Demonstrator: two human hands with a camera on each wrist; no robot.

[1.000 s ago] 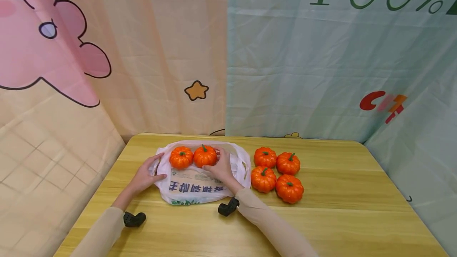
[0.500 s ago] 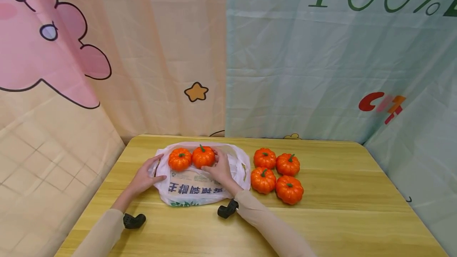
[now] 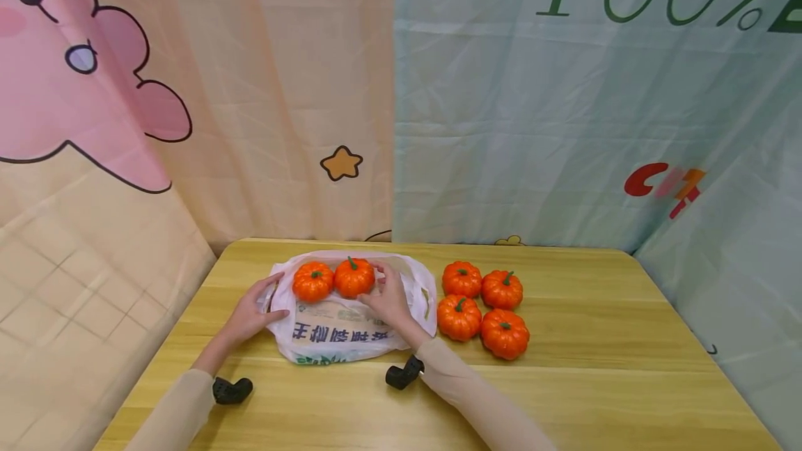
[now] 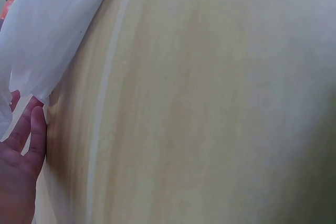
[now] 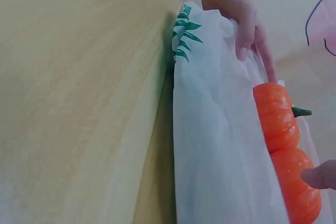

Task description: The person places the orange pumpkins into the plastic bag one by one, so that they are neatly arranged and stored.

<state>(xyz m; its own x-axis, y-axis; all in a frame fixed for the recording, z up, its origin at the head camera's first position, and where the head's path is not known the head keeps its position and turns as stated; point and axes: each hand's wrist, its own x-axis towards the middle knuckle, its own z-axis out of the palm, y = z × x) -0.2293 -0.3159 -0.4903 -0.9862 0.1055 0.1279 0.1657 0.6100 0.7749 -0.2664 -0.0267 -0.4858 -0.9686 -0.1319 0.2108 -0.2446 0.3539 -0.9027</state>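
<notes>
A white plastic bag (image 3: 341, 349) with dark printing lies across the table's left half. Two small orange pumpkins (image 3: 313, 282) with green stems sit side by side in its mouth, toward the back. At the bag's left edge my left hand (image 3: 249, 313) touches the plastic, its thumb and fingers spread apart. My right hand (image 3: 391, 298) is over the bag, just right of the right-hand pumpkin (image 3: 354, 279). Its fingers are loosely bent beside that pumpkin. In the right wrist view the thumb tip overlaps a pumpkin (image 5: 298, 187); contact is hard to tell.
Several more orange pumpkins (image 3: 460, 317) stand in a cluster on the wooden table (image 3: 601, 339), right of the bag. Printed cloth (image 3: 532, 117) hangs behind the table and at its sides. Black camera mounts (image 3: 233, 390) are on both wrists.
The right hand's fingers have eased slightly away from the right-hand pumpkin, which stays in the bag. The left hand keeps its place at the bag's edge. The head view has shifted slightly.
</notes>
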